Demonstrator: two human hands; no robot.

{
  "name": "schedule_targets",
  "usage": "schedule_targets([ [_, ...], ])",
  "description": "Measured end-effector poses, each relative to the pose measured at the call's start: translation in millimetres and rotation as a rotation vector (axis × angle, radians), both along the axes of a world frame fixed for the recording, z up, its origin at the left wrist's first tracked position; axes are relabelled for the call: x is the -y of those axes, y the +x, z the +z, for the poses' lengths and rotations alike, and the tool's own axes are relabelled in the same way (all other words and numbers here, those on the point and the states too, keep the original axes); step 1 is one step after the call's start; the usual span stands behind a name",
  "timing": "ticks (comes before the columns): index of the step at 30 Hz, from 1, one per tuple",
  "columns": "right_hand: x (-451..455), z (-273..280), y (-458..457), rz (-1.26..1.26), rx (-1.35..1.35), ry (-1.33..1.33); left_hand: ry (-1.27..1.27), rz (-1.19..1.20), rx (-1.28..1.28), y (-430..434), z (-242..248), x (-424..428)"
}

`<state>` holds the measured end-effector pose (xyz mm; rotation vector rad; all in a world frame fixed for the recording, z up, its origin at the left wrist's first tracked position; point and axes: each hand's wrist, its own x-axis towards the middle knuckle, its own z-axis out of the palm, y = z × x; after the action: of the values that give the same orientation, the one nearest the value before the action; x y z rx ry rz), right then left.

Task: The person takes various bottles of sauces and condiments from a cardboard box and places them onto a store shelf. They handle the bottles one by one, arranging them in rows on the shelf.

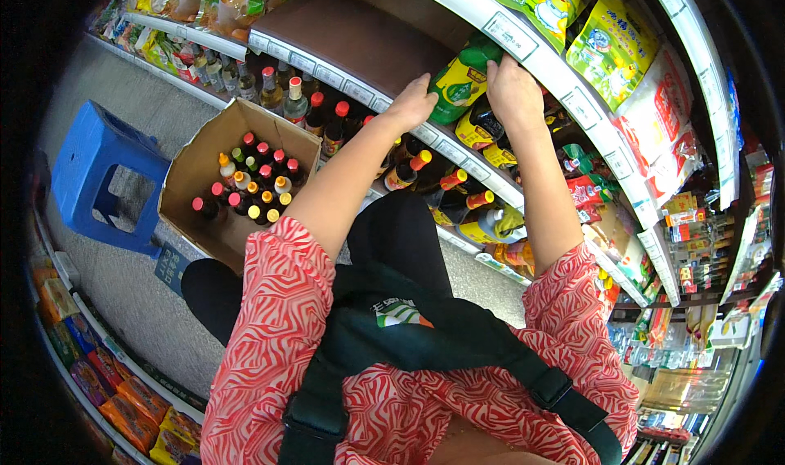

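A large green plastic bottle (pixel 461 86) with a yellow label stands tilted in the picture at the end of a brown shelf (pixel 356 42). My left hand (pixel 412 104) presses its fingertips to one side of the bottle. On the other side, under the shelf edge above, my right hand (pixel 516 92) has its fingers against it, so the bottle sits between both hands. Dark bottles with yellow labels (pixel 479 127) stand right beside it. The bottle's far side and some of my fingertips are hidden.
By my knee an open cardboard box (pixel 202 140) holds several capped bottles (pixel 265 170). A blue plastic stool (pixel 110 176) stands beyond it on the grey floor. Sauce bottles (pixel 402 173) fill the lower shelf. Yellow-green bags (pixel 613 51) lie on the shelf above.
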<state>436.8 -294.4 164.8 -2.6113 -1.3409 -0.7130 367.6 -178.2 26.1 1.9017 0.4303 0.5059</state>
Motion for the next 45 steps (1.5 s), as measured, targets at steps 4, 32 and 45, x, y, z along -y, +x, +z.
schedule_targets([
  [4, 8.6, -9.2, -21.2, -0.059, -0.008, -0.019, -0.119, 0.048, 0.073, -65.9, -4.8, -13.6],
  [32, -98.3, -265.5, -213.3, 0.684, -0.873, -0.674, -0.066, 0.434, -0.507, -375.4, -130.3, -100.8],
  [45, -234.9, -361.2, -235.2, 0.533, -0.838, -0.778, -0.116, 0.854, -0.541, -396.9, -104.0, -141.9],
])
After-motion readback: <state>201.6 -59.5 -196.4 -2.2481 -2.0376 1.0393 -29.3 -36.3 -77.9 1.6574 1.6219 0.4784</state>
